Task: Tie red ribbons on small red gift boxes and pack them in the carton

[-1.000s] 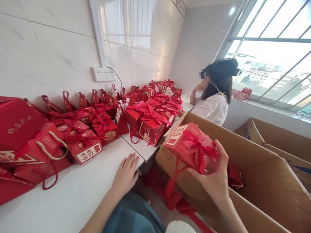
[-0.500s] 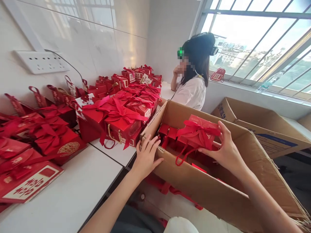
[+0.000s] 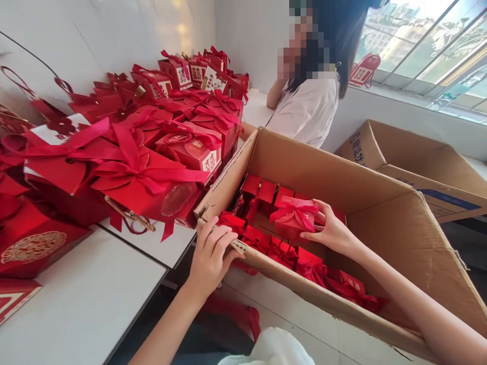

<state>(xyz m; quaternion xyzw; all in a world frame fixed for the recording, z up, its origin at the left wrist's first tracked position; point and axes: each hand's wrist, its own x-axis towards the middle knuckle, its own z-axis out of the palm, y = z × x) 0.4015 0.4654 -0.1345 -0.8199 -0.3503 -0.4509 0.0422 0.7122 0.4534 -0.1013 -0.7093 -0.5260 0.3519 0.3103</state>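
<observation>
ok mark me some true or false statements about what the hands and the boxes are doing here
1. The right hand holds a ribboned red gift box inside the cardboard box. True.
2. The piled gift boxes sit on the white table. True.
3. The left hand lies flat on the white table. False: it grips the cardboard box's near rim.
4. The cardboard box is empty. False: packed red boxes lie in it.

Bright daylight from the window, glare on the wall, wide-angle stretching at edges
</observation>
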